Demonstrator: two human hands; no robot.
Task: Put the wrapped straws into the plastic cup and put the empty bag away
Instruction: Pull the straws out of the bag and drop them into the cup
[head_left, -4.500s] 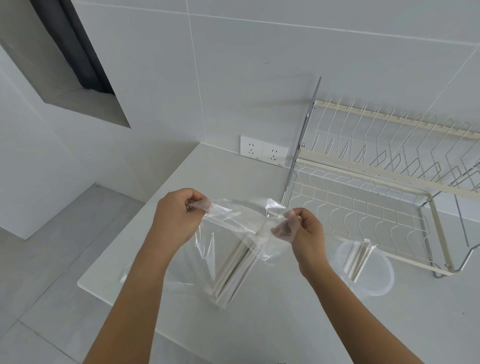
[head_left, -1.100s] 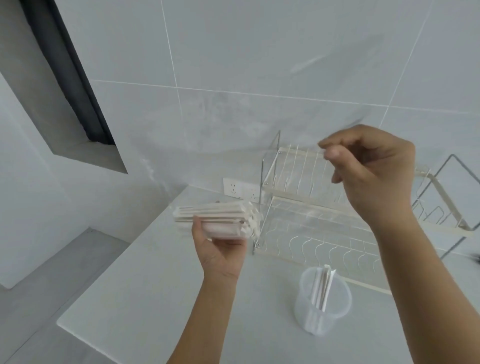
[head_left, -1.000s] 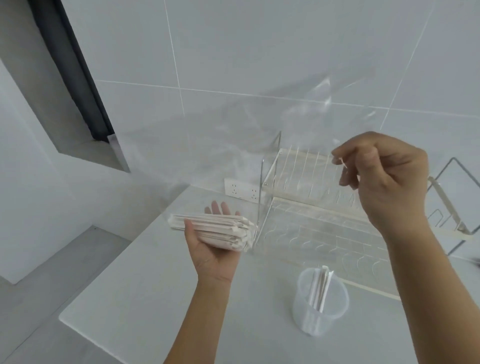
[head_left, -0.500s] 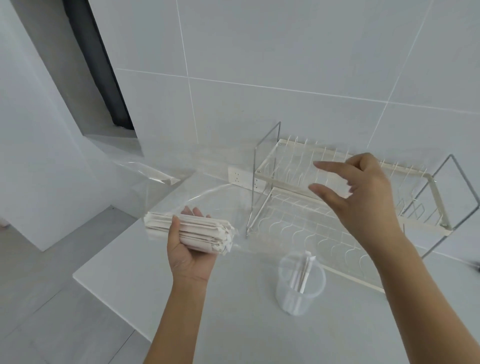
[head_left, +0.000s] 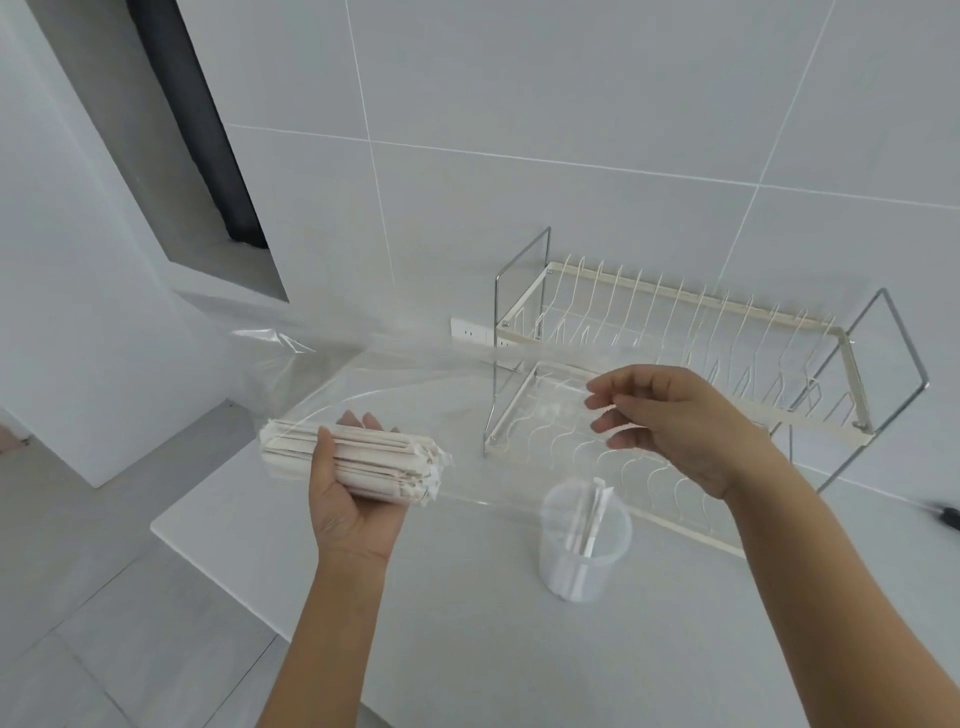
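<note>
Counter bare in front of cup; top of cup open. Dish rack blocks just behind it. Clear bag drapes across left-rear.

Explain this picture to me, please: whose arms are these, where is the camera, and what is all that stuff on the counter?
There is no machine here: the arms belong to a person, and the one camera sits on their head, looking forward and down, so you see what they see. The left hand grips a bundle of paper-wrapped straws, held sideways above the white counter. The right hand is open, fingers spread, next to a clear plastic bag that looks empty and is hard to make out; whether the fingers touch it is unclear. On the counter stands a see-through plastic cup with a few wrapped straws already upright inside. Behind it is a wire dish rack against the tiled wall, beside a wall socket.
</note>
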